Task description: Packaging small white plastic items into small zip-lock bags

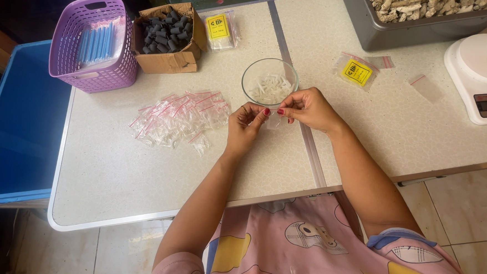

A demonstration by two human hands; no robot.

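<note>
My left hand (246,125) and my right hand (307,108) meet over the table's middle, fingertips pinching a small clear zip bag (274,120) between them. Just beyond the hands stands a clear glass bowl (270,81) holding several small white pieces. To the left lies a heap of small clear zip bags with red strips (179,116).
A purple basket (92,46) with blue tubes and a cardboard box (168,38) of dark grey pieces stand at the back left. A grey tray of pale coral rubble (425,5) and a white scale (480,74) are on the right. Yellow-labelled bags (357,71) lie nearby. A blue bin (20,121) stands left of the table.
</note>
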